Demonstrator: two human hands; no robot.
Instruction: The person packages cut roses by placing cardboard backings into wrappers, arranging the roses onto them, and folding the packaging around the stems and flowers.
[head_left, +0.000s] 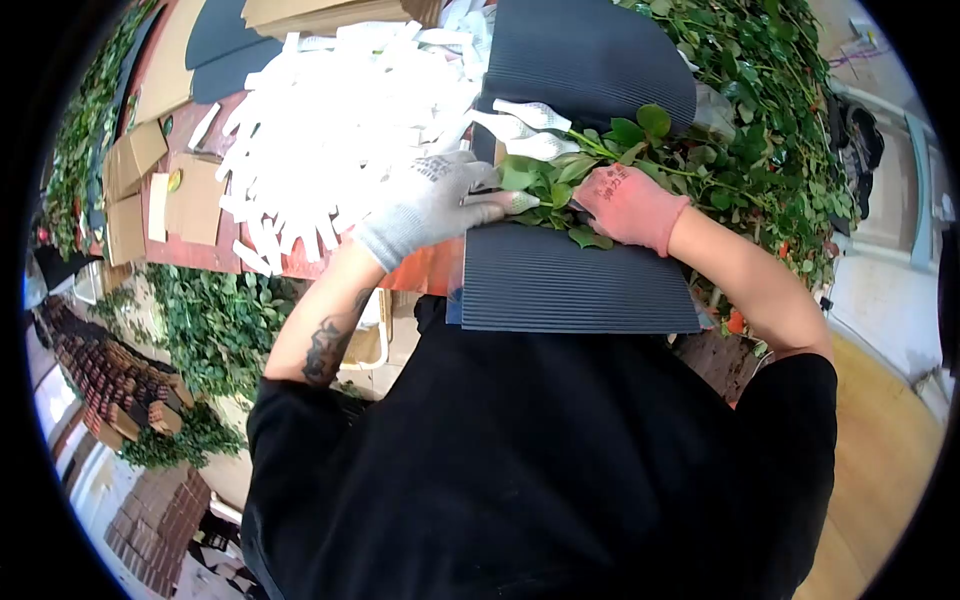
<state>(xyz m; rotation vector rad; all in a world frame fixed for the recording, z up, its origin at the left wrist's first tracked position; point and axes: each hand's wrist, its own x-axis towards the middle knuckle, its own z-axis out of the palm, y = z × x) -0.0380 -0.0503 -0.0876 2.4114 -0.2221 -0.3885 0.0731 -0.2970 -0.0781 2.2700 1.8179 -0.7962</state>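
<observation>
My left hand (425,195), in a pale grey glove, reaches in from the left. Its thumb and fingers close on a flower bud in a white mesh sleeve (520,201). My right hand (630,205), in a pink glove, is closed around leafy flower stems (555,185); the grip itself is partly hidden. Just beyond the hands lie several more sleeved buds (540,147), their green stems pointing right. Beneath them is a dark corrugated sheet (580,285), whose far part (585,55) curves up behind the flowers.
Left of the sheet, a large heap of white mesh sleeves (340,120) covers part of the red table (225,245). Cardboard pieces (195,200) lie farther left. Cut leafy stems (765,110) pile up on the right. More foliage (220,330) stands below the table's left side.
</observation>
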